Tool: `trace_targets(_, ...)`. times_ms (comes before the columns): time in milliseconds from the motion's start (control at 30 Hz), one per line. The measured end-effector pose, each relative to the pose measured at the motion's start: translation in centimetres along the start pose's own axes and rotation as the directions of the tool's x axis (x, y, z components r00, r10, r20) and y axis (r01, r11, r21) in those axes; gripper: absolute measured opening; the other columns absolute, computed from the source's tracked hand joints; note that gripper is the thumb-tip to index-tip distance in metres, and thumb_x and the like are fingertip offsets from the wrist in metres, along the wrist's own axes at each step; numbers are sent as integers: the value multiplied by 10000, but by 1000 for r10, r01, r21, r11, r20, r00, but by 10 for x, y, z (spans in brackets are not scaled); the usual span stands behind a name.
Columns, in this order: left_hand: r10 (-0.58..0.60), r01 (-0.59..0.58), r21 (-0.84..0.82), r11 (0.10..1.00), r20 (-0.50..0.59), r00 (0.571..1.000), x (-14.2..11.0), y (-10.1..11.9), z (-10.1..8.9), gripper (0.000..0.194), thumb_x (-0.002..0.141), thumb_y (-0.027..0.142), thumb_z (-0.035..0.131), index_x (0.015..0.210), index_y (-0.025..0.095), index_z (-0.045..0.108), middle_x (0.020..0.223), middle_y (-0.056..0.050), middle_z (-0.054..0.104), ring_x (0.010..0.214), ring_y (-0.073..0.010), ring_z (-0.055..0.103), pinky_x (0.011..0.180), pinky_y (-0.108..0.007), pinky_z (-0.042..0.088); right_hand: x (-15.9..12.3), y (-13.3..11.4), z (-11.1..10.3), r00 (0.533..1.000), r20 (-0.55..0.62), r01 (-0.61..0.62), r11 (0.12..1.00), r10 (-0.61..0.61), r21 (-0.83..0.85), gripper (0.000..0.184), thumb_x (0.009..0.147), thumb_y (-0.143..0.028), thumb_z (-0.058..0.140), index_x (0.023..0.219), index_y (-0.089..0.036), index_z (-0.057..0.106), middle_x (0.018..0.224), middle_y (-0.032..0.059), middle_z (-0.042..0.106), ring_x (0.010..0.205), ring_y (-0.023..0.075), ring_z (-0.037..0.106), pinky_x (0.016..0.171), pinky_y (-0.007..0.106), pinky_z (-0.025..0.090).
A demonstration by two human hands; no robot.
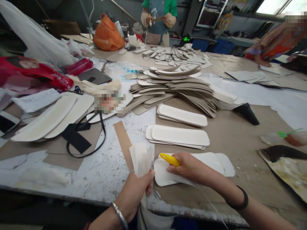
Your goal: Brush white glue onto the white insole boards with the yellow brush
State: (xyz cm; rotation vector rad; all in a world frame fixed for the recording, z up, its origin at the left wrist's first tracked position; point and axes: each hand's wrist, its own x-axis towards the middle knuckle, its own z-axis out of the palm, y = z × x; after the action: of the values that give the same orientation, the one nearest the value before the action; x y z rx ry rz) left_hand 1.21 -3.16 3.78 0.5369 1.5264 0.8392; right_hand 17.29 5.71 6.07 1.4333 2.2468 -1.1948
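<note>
One broad worktable [100, 172], bearing a fanned stack of curved boards [192, 89] toward the far side, seemingly the bulk left to handle. Nearer, a far white pile [182, 115] and a middle white pile [179, 134], roughly squared, perhaps done; beside the near edge, a nearest white pile [211, 159], spread askew, apparently in progress. Left hand [137, 187] closed round white strips [141, 156], just left of that pile. Right hand [185, 166] over it, fingers wrapped round a yellow tool [169, 159], working end unclear. Pale lettering on a red bag [56, 80] at left, blue print on clear plastic [128, 72] farther off: both too blurred to read.
</note>
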Motion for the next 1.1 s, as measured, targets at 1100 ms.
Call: trace_targets(1100,-9,14,249,968,-23,1000,13,-14,1,468,537,547,630,345,216,362,327,25,379,392,-114,339,489,-267,260,-77,112,-11,856,-381,-454,860,348,-235,268,859,-306,398,1002,-146,557,879,115,664,829,248,627,648,286,390)
